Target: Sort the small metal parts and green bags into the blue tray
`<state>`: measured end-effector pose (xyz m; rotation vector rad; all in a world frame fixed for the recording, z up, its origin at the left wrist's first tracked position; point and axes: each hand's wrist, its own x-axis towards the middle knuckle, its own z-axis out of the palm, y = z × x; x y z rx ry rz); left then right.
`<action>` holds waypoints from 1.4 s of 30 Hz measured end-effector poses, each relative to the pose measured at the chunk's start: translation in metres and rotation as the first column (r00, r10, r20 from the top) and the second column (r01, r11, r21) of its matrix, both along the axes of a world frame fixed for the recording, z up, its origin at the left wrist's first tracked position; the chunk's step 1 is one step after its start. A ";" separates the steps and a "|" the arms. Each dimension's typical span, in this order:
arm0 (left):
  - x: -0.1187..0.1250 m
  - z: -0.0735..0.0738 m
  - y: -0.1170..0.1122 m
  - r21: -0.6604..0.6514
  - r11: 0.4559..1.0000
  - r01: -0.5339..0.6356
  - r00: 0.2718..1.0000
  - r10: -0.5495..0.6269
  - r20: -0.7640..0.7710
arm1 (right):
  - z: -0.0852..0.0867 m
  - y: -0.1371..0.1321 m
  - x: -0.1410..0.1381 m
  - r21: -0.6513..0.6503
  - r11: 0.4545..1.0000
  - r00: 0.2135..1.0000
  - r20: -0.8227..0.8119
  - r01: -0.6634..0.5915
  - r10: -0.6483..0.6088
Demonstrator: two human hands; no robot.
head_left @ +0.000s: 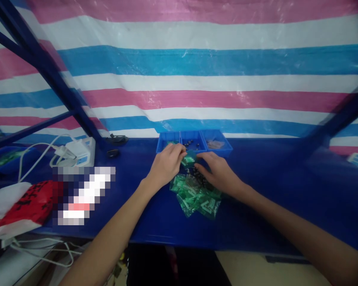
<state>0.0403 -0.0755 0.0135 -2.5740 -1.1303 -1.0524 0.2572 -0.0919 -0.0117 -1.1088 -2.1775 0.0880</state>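
Over the front of a blue divided tray, my left hand (168, 165) pinches a small green plastic bag (189, 158) between thumb and fingers. My right hand (219, 171) is on the bag's other side, forefinger near its right edge. Its thumb and forefinger are apart, and I see nothing between them. Beneath both hands lies a pile of green plastic bags (193, 195) with pale strip-like contents. Small dark parts (199, 176) lie at the pile's top, partly hidden by my right hand.
The blue tray (226, 151) has three compartments, with green pieces, small dark parts and clear pieces. At left are a white power strip (89, 153) with cables, black objects (112, 153) and a red-and-white bag (32, 202). Blue frame posts (83, 121) flank the blue table (155, 226).
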 end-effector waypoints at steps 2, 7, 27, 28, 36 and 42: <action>0.001 0.000 -0.001 -0.023 0.999 0.023 1.000 -0.023 0.014 | 0.003 0.000 -0.001 -0.014 1.000 0.999 -0.042 -0.009 0.008; 0.003 0.000 -0.004 -0.081 0.995 0.064 0.997 -0.059 0.057 | 0.014 0.000 -0.001 -0.166 0.986 0.982 -0.188 -0.005 -0.027; 0.004 -0.001 -0.005 -0.192 0.980 0.048 0.988 -0.075 -0.136 | 0.026 -0.005 -0.001 -0.457 0.845 0.850 -0.527 -0.279 -0.005; 0.004 -0.002 -0.005 -0.197 0.979 0.047 0.986 -0.076 -0.145 | 0.026 -0.004 -0.001 -0.453 0.851 0.860 -0.510 -0.265 -0.003; 0.005 -0.002 -0.005 -0.176 0.984 0.018 0.985 -0.047 -0.163 | 0.020 0.000 0.003 -0.407 0.886 0.889 -0.457 -0.221 0.012; 0.004 0.000 -0.006 -0.177 0.984 0.008 0.982 -0.041 -0.184 | 0.016 0.001 0.002 -0.351 0.918 0.886 -0.464 -0.183 -0.001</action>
